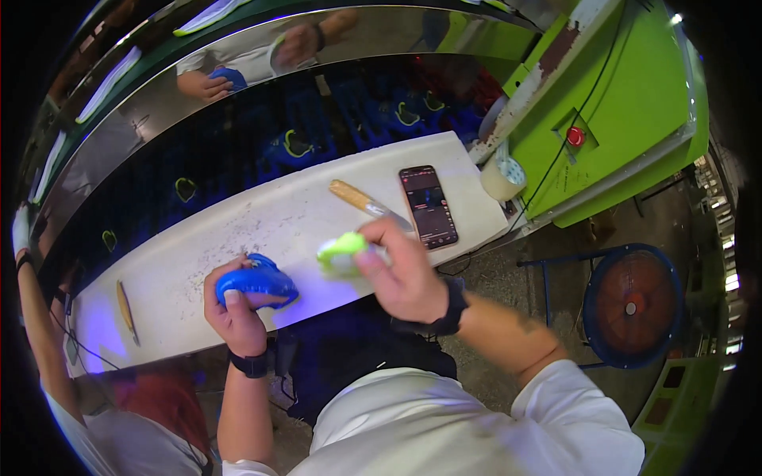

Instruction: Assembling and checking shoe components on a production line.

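Note:
My left hand grips a blue shoe part against the front edge of the white workbench. To its right, my right hand holds a lime-green piece a little above the bench, close to the blue part but apart from it. A knife with a tan handle lies on the bench just behind my right hand.
A smartphone lies on the bench's right end, a tape roll beyond it. Another knife lies at the left end, near another person's arm. Blue shoes ride a dark conveyor behind. A fan stands at right.

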